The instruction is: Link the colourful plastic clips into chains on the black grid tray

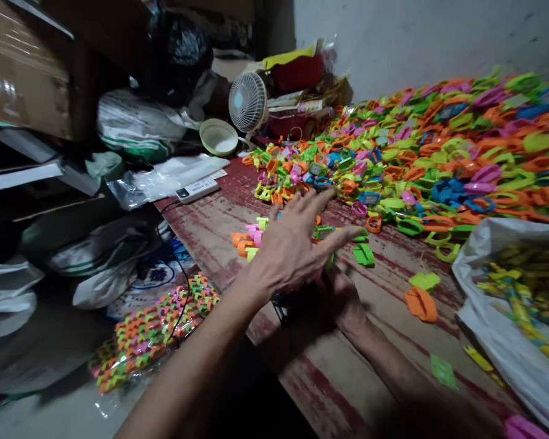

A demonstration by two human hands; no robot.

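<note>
My left hand (pixel 293 244) is stretched out over the table with its fingers spread, and nothing shows in its grasp. My right hand (pixel 348 299) is lower and partly behind the left one; its fingers are hidden, so what it holds cannot be made out. Beneath both hands is a dark object (pixel 283 311), mostly covered and in shadow. Beside my left hand lie small orange plastic pieces (pixel 242 244) with pink and yellow ones. A green plastic piece (pixel 363 255) lies just past my left thumb.
A large heap of bright plastic pieces (pixel 393 164) covers the table's far right. At the right stands a white sack (pixel 476 262) of yellow pieces. A fan (pixel 247 102), a bowl (pixel 218 138) and a white device (pixel 197 190) are at the back left. Bagged pieces (pixel 150 332) lie below the left edge.
</note>
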